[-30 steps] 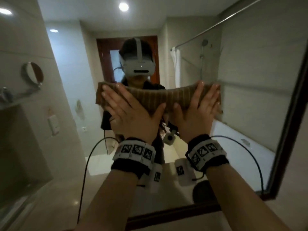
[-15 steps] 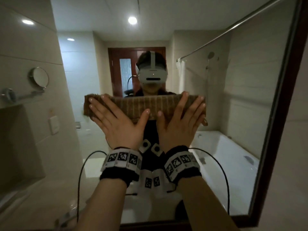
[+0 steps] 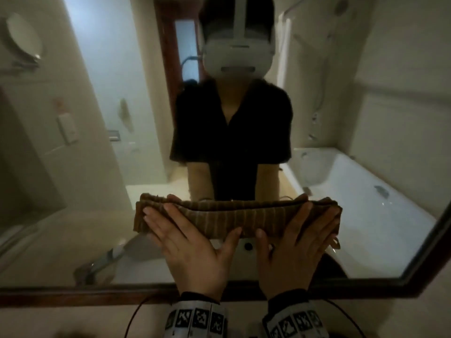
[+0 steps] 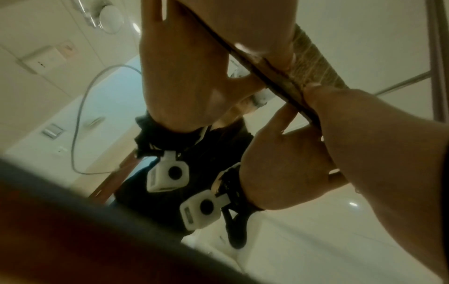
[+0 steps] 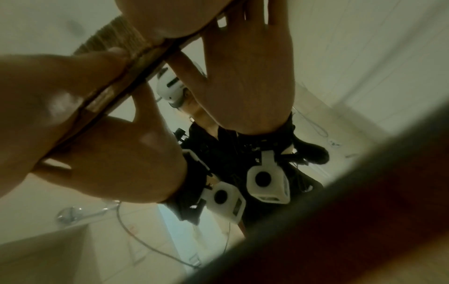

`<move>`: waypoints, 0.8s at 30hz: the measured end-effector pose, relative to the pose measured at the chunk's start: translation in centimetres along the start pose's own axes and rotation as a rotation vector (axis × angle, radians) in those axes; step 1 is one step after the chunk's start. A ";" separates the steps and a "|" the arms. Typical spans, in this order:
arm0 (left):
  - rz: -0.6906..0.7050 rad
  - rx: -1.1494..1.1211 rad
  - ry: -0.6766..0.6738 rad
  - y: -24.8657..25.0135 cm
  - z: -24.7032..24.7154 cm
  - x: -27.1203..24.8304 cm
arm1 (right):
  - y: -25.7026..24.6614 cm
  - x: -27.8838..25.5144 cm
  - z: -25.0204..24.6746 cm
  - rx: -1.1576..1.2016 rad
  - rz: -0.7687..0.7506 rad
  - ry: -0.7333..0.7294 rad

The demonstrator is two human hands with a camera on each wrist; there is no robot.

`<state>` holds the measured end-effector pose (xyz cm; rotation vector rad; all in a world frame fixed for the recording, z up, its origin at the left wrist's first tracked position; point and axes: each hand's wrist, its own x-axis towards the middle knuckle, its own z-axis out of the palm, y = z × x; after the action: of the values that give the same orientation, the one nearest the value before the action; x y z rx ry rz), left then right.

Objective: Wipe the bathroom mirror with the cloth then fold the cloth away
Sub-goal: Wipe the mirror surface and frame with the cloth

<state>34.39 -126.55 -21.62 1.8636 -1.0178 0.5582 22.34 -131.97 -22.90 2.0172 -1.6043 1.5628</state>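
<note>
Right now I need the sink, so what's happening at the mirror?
A person is wiping the mirror. Both hands press a folded brown cloth flat against the glass, left hand and right hand side by side with fingers spread. The cloth sits low on the mirror, just above the bottom of its wooden frame. It has not been folded away yet.

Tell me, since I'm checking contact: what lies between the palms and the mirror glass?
The folded brown cloth, pressed flat by the left hand and right hand against the mirror; head view.
</note>
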 end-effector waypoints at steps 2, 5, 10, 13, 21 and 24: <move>-0.018 -0.004 -0.040 -1.4 1.2 -2.3 | 1.3 -2.2 1.1 -0.009 0.014 -0.028; -0.058 0.070 -0.065 -2.8 2.7 -5.4 | 3.0 -5.2 2.4 -0.026 0.019 -0.068; -0.098 0.091 -0.115 -4.7 4.6 -9.1 | 5.5 -9.2 4.0 -0.056 0.019 -0.118; -0.106 0.106 -0.167 -5.7 5.4 -11.1 | 6.7 -11.4 4.8 -0.052 0.057 -0.168; -0.148 0.117 -0.184 -6.2 6.4 -12.7 | 7.4 -12.5 5.5 -0.056 0.074 -0.181; -0.148 0.136 -0.206 -6.0 6.2 -12.7 | 7.2 -12.5 5.3 -0.032 0.099 -0.198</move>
<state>32.12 -125.20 -36.72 2.1318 -0.9837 0.3607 21.35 -130.35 -38.18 2.1663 -1.8119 1.3947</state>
